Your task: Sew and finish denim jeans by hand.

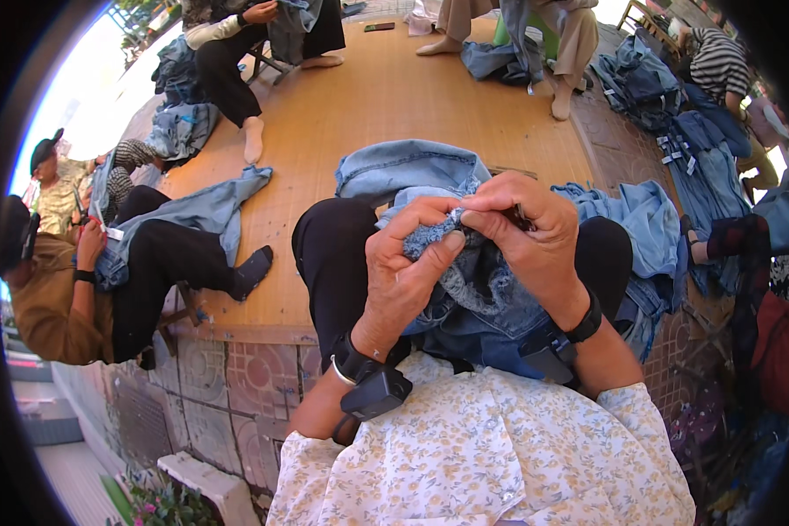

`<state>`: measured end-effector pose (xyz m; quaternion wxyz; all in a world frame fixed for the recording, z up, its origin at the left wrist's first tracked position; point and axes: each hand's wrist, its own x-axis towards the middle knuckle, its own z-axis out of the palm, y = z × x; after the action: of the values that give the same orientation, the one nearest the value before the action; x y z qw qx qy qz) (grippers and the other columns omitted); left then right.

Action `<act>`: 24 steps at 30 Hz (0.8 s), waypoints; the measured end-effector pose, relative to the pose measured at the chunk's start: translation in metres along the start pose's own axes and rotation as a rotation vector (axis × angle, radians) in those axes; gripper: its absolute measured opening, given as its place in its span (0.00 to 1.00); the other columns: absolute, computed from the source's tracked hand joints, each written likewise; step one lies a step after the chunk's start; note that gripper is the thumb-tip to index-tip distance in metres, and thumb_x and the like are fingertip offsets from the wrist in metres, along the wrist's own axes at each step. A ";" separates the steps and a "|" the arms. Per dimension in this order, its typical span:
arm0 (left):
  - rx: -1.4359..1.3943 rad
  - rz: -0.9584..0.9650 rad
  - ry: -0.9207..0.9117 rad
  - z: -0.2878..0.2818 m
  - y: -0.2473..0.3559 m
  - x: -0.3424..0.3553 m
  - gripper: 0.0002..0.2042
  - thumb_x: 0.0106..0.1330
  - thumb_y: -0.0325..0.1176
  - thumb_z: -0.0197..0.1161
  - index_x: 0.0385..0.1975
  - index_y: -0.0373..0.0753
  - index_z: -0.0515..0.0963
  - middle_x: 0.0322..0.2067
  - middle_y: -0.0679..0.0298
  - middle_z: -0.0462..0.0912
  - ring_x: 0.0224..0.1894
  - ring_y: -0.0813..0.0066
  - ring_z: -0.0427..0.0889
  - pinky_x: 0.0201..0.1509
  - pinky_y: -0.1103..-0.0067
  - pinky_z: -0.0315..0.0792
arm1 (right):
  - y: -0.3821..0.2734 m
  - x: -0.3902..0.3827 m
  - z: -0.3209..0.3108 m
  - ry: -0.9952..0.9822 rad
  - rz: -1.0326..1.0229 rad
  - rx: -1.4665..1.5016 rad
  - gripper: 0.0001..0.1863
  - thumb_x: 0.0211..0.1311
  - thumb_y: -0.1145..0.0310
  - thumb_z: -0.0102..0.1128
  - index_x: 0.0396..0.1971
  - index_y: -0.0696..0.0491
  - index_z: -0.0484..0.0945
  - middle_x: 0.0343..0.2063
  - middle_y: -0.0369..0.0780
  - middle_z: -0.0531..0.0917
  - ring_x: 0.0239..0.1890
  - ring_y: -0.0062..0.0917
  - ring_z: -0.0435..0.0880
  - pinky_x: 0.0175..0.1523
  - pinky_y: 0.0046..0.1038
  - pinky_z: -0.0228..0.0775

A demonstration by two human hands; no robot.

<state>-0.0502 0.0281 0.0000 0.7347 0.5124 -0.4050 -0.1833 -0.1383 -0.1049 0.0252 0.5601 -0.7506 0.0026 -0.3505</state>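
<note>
The left hand (397, 273) and right hand (542, 235), two in all, pinch the frayed edge (426, 238) of one denim garment (491, 320) above the lap; the right also holds one small dark object (521, 216). Fraying looks well along; what remains cannot be told. Beyond lies one wooden board (368, 92), two seated people's legs (229, 77) at its far side.

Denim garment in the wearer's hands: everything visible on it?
The denim garment looks like soft cotton, in lighter and deeper blues, with a pale, fuzzy frayed edge. It lies bunched and folded over the lap, between the black-trousered knees. The left hand and right hand pinch it at the raised frayed part. Its exact cut is unclear.
</note>
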 end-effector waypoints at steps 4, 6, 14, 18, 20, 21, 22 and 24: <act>-0.142 -0.079 0.060 0.004 -0.003 -0.006 0.04 0.59 0.24 0.60 0.31 0.31 0.74 0.38 0.63 0.78 0.40 0.82 0.72 0.46 0.85 0.66 | 0.003 -0.002 0.005 0.064 -0.239 -0.264 0.05 0.49 0.80 0.64 0.25 0.59 0.76 0.21 0.36 0.77 0.25 0.16 0.73 0.29 0.18 0.64; -0.262 -0.206 0.084 0.004 -0.003 -0.008 0.05 0.59 0.25 0.59 0.32 0.31 0.75 0.37 0.64 0.78 0.38 0.82 0.72 0.45 0.86 0.66 | 0.001 -0.005 0.006 0.054 -0.142 -0.178 0.05 0.49 0.79 0.64 0.25 0.59 0.76 0.21 0.35 0.77 0.25 0.14 0.72 0.29 0.17 0.64; -0.456 -0.240 0.076 0.013 0.000 -0.006 0.04 0.60 0.25 0.59 0.32 0.34 0.75 0.38 0.64 0.78 0.39 0.83 0.73 0.46 0.85 0.66 | -0.002 -0.010 0.001 0.059 0.158 0.163 0.04 0.53 0.77 0.63 0.26 0.57 0.75 0.22 0.30 0.76 0.24 0.09 0.69 0.30 0.15 0.63; -0.393 -0.217 0.077 0.014 -0.005 -0.009 0.04 0.59 0.25 0.60 0.32 0.34 0.74 0.38 0.65 0.79 0.38 0.85 0.73 0.45 0.87 0.67 | 0.006 -0.009 -0.001 0.046 0.018 -0.024 0.04 0.54 0.77 0.62 0.26 0.57 0.76 0.22 0.30 0.76 0.25 0.10 0.70 0.31 0.14 0.63; -0.372 -0.256 0.054 0.010 -0.003 -0.010 0.04 0.60 0.25 0.60 0.32 0.34 0.73 0.37 0.65 0.79 0.37 0.86 0.73 0.44 0.87 0.67 | 0.005 -0.009 -0.002 0.023 -0.106 -0.168 0.03 0.54 0.77 0.62 0.26 0.56 0.76 0.23 0.30 0.76 0.26 0.10 0.70 0.31 0.14 0.63; -0.345 -0.291 0.034 0.009 -0.002 -0.010 0.04 0.60 0.25 0.60 0.32 0.35 0.73 0.37 0.66 0.79 0.37 0.86 0.73 0.43 0.88 0.67 | 0.006 -0.011 -0.001 0.030 -0.076 -0.118 0.03 0.55 0.77 0.62 0.26 0.57 0.76 0.23 0.31 0.76 0.26 0.10 0.71 0.32 0.14 0.64; -0.346 -0.292 0.034 0.010 -0.002 -0.011 0.04 0.60 0.25 0.60 0.32 0.35 0.73 0.37 0.66 0.79 0.37 0.86 0.73 0.43 0.88 0.67 | 0.006 -0.012 0.000 0.036 -0.045 -0.067 0.03 0.55 0.77 0.61 0.26 0.57 0.76 0.24 0.31 0.75 0.27 0.10 0.71 0.32 0.15 0.64; -0.490 -0.335 0.069 0.010 -0.003 -0.011 0.04 0.60 0.25 0.59 0.34 0.35 0.73 0.35 0.66 0.79 0.36 0.87 0.73 0.41 0.89 0.68 | 0.003 -0.014 0.001 0.049 0.076 0.123 0.03 0.56 0.76 0.61 0.26 0.56 0.76 0.23 0.31 0.75 0.27 0.11 0.71 0.32 0.15 0.64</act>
<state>-0.0646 0.0282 -0.0055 0.8094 0.3853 -0.2335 -0.3767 -0.1473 -0.0995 0.0151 0.6178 -0.7053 0.0233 -0.3468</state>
